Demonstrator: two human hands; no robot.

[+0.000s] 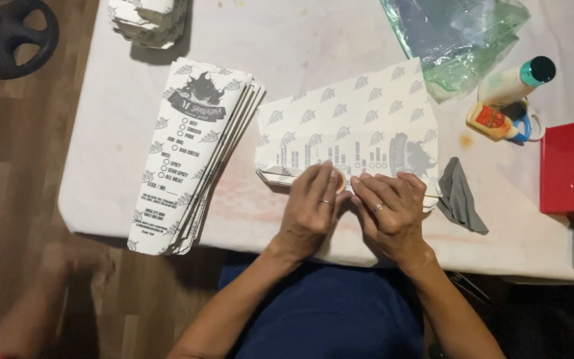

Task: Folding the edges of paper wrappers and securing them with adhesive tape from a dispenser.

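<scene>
A flat white printed paper bag (350,123) lies across the middle of the white table (114,146), its folded near edge facing me. My left hand (311,207) rests fingers-down on that folded edge, a ring on one finger. My right hand (392,209) presses the same fold just to the right, fingers spread flat, also with a ring. Both hands lie on the paper and grip nothing. To the left lies a fanned stack of printed paper bags (191,153), reaching past the table's near edge.
Far right: a red box (573,166), a small glue bottle (493,121) and a white bottle with a teal cap (518,80). A grey cloth (461,199) lies beside the bag. Crumpled clear green plastic (456,36) and another paper pile (149,20) sit at the back.
</scene>
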